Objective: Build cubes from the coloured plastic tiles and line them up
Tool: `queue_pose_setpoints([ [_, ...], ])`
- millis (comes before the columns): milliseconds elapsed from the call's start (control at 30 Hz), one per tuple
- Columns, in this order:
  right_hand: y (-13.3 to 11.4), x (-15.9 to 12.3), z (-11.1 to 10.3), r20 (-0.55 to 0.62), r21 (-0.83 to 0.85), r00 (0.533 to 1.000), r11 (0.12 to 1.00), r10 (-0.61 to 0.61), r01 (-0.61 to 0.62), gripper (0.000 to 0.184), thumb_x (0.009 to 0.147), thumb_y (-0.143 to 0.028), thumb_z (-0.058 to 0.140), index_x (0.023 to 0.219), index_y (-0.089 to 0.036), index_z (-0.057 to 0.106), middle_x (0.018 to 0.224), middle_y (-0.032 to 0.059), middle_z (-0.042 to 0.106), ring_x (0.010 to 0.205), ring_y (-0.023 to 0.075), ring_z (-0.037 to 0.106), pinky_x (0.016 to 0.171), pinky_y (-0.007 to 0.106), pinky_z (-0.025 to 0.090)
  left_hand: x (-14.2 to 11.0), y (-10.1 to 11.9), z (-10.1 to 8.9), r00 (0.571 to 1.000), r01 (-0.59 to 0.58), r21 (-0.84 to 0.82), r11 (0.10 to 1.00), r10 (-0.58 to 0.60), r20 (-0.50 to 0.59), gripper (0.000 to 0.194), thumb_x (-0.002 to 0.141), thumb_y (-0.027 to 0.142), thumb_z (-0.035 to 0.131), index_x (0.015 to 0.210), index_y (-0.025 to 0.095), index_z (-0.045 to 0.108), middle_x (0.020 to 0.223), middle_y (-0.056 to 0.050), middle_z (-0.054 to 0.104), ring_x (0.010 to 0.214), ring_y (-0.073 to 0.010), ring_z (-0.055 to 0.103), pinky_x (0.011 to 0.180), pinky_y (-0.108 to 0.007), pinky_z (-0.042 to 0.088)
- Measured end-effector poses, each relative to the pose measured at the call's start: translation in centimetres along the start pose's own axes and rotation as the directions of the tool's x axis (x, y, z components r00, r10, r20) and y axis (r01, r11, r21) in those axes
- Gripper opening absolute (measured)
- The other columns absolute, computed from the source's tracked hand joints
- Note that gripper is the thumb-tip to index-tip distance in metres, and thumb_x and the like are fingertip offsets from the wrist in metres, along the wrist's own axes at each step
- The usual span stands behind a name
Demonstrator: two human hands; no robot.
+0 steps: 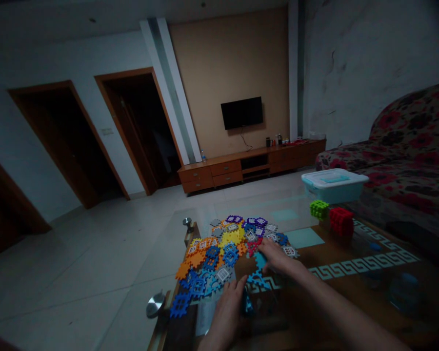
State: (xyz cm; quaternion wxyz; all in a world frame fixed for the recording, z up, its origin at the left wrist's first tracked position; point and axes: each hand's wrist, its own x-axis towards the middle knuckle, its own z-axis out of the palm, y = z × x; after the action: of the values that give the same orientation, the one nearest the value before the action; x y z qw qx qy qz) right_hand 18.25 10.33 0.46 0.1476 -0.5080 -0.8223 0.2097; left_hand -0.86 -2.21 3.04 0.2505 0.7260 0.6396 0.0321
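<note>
A loose heap of interlocking plastic gear-edged tiles (219, 258) in blue, orange, yellow, purple, grey and white lies on the glass-topped coffee table (351, 265). My right hand (274, 256) rests on the heap's right side, fingers spread, its palm above a teal tile (260, 261). My left hand (226, 314) lies at the near edge of the heap, beside blue tiles. A blue piece (247, 304) sits just right of that hand, partly hidden. Whether it is held, I cannot tell.
A green tile cube (319, 209) and a red tile cube (341, 222) stand on the table's far right. Behind them are a lidded teal plastic box (332, 185) and a floral sofa (406, 156). A low wooden cabinet (252, 165) stands beyond, below a wall TV (241, 113).
</note>
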Motion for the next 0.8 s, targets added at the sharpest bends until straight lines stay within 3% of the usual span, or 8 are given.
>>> queue_pose_setpoints([
  [167,0.2,0.3,0.0,-0.134,0.117,0.990,0.991,-0.051,0.067,0.015,0.070,-0.010,0.067,0.084,-0.014,0.071,0.099,0.0118,0.068,0.096,0.0267,0.058,0.087,0.036,0.042,-0.3,-0.1,0.2,1.000,-0.010,-0.087,0.996,0.010,-0.004,0.100,0.057,0.006,0.061,0.149,0.017,0.027,0.147,-0.010,0.042,0.135,-0.0251,0.035,0.114,-0.031,0.028],
  [233,-0.5,0.4,-0.2,-0.167,0.155,0.984,0.984,-0.063,0.090,0.013,0.079,-0.012,0.059,0.084,-0.016,0.070,0.094,0.0090,0.069,0.092,0.0229,0.059,0.084,0.034,0.043,-0.4,-0.3,0.1,1.000,-0.013,-0.152,0.988,0.012,-0.008,0.107,0.052,0.005,0.065,0.150,0.014,0.023,0.150,-0.013,0.037,0.138,-0.0257,0.032,0.116,-0.029,0.025],
  [333,-2.2,0.1,-0.5,-0.189,0.345,0.974,0.920,-0.123,0.184,0.017,0.086,-0.015,0.052,0.086,-0.018,0.069,0.089,0.0048,0.069,0.086,0.0186,0.060,0.078,0.029,0.045,-0.3,-0.9,0.1,0.999,0.006,-0.261,0.965,-0.015,-0.031,0.117,0.045,0.001,0.069,0.151,0.011,0.018,0.155,-0.015,0.029,0.143,-0.0256,0.026,0.118,-0.028,0.020],
  [467,-5.0,-1.1,0.5,-0.063,0.575,0.977,0.793,-0.201,0.201,0.014,0.077,-0.011,0.060,0.083,-0.018,0.070,0.078,0.0006,0.068,0.073,0.0151,0.060,0.065,0.025,0.045,-0.1,-2.6,0.1,0.998,0.001,-0.389,0.921,-0.027,-0.061,0.121,0.044,0.001,0.070,0.151,0.006,0.013,0.158,-0.018,0.020,0.146,-0.0254,0.019,0.120,-0.030,0.014],
  [633,-7.4,-1.9,2.8,0.025,0.549,0.977,0.820,-0.211,0.164,0.013,0.071,-0.007,0.067,0.075,-0.018,0.071,0.070,-0.0020,0.066,0.068,0.0125,0.058,0.062,0.022,0.041,-0.3,-4.4,0.4,0.994,-0.039,-0.518,0.855,-0.019,-0.105,0.121,0.047,0.005,0.070,0.151,0.009,0.010,0.160,-0.016,0.017,0.147,-0.0252,0.016,0.120,-0.031,0.016],
  [800,-8.2,-1.9,3.5,-0.034,0.365,0.970,0.901,-0.241,0.236,0.007,0.071,-0.012,0.070,0.073,-0.019,0.071,0.074,0.0001,0.069,0.073,0.0149,0.061,0.066,0.023,0.041,-0.1,-3.3,0.2,0.992,-0.010,-0.366,0.931,-0.036,-0.117,0.119,0.044,0.005,0.072,0.150,0.004,0.017,0.157,-0.020,0.020,0.147,-0.0275,0.017,0.121,-0.031,0.013],
])
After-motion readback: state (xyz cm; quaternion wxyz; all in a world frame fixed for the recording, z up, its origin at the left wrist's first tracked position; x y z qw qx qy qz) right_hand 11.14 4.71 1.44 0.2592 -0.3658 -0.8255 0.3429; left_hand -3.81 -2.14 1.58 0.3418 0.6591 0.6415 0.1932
